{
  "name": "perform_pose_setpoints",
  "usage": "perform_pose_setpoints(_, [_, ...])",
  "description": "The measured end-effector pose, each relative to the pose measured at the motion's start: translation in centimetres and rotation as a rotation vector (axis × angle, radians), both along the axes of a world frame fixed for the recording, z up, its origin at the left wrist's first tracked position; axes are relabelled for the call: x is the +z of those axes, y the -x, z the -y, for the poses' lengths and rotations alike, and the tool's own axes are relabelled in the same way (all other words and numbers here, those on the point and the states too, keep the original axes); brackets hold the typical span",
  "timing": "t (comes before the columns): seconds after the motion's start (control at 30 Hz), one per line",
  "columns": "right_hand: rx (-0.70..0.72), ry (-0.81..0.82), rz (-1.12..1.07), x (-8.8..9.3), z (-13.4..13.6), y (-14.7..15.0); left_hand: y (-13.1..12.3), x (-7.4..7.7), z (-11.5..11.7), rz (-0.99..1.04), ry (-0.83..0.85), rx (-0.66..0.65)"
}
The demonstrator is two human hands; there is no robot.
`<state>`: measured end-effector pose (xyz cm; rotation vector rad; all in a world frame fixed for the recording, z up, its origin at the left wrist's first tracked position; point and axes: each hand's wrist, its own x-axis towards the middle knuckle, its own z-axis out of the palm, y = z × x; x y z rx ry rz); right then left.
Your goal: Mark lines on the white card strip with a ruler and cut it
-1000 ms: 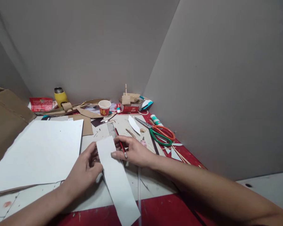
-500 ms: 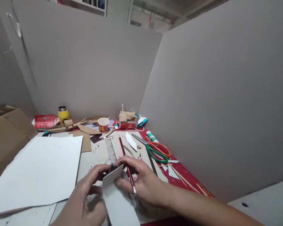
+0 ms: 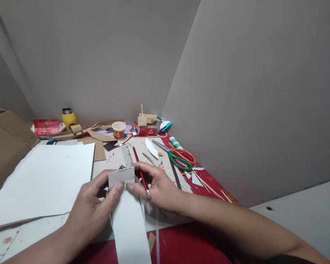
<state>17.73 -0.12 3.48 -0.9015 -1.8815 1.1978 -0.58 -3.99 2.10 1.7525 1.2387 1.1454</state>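
Note:
Between my two hands is a long strip of white cardboard [image 3: 130,227], its far end bent up into a short flap. My left hand [image 3: 95,200] grips the strip's left side, thumb pressed near the fold. From the right, my right hand [image 3: 158,185] pinches the same strip, its thumb beside the left one. A red and black pencil [image 3: 143,172] is also tucked in my right hand, its eraser end toward me. Something dark shows just behind the flap, too hidden to name. Beyond the hands lies a metal ruler [image 3: 127,156].
White sheets [image 3: 49,176] lie at left beside a cardboard box [image 3: 11,143]. Scissors [image 3: 181,157], a glue tube [image 3: 176,143] and thin sticks [image 3: 209,187] lie at right. A paper cup [image 3: 118,130], a yellow bottle [image 3: 69,118] and a small cardboard model [image 3: 147,124] stand behind.
My left thumb has come up onto the strip near the fold, beside the right thumb. The strip's end now shows a clear bent flap. The view has tilted downward.

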Motion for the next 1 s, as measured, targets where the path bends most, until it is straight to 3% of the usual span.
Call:
perform_pose_setpoints(0.2, [-0.038,-0.012,-0.054,-0.5,-0.9,0.5,0.0,0.1,-0.7,-0.031,-0.029,0.109])
perform_pose_setpoints(0.6, [-0.064,-0.143,0.012,-2.4,-3.1,1.7,0.6,-1.2,-3.0,-0.035,0.014,0.176])
perform_pose_setpoints(0.83, [-0.137,-0.152,0.077,-2.6,-3.9,1.7,0.8,-1.6,-4.3,0.31,0.3,0.127])
perform_pose_setpoints(1.0, [-0.138,-0.478,-0.039,-1.2,-1.7,-0.7,2.1,-2.6,-5.3,0.508,0.491,0.141])
